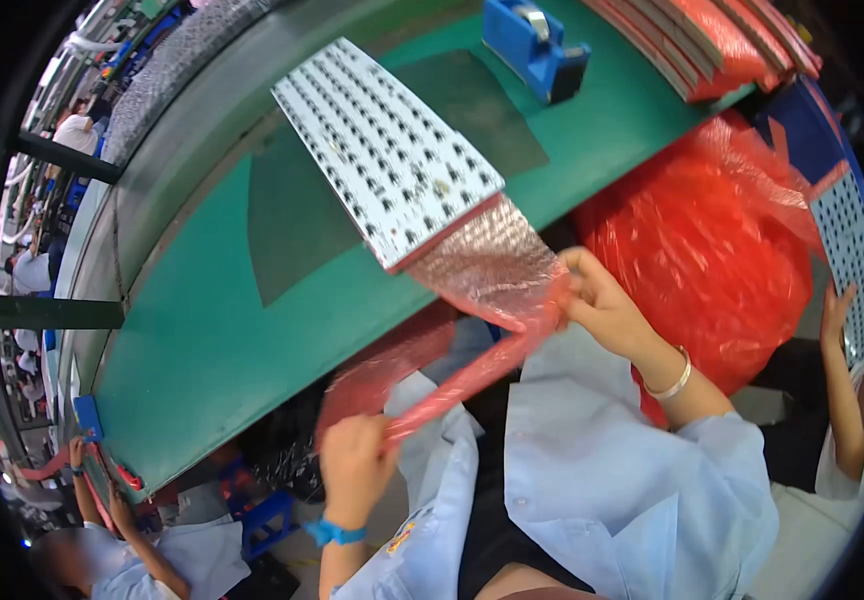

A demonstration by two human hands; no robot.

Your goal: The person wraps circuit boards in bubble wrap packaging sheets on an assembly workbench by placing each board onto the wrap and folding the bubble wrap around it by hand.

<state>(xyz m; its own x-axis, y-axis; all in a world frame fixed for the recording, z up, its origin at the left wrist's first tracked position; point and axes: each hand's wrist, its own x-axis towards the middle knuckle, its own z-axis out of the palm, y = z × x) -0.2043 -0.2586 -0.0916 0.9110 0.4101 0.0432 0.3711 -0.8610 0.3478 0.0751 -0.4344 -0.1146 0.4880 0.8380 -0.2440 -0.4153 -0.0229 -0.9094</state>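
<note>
A white board with rows of black components (pixel 382 150) lies at a slant on the table, its near end close to the table edge. From under that end a sheet of pink-red bubble wrap (pixel 492 255) comes out toward me and hangs over the edge. My right hand (pixel 597 300), with a bracelet at the wrist, pinches the wrap just past the board. Lower and to the left, my left hand (pixel 355 465), with a blue wristband, is closed around a gathered strip of the same wrap, stretched between both hands. The fingertips of my left hand are partly hidden.
The green table (pixel 212 380) has a dark mat (pixel 292 235) under the board. A blue tape dispenser (pixel 535 50) and wrapped stacks (pixel 697 45) stand at the far side. A large red plastic bag (pixel 702 270) bulges at right. Co-workers sit at left and right, one holding a similar board (pixel 847 260).
</note>
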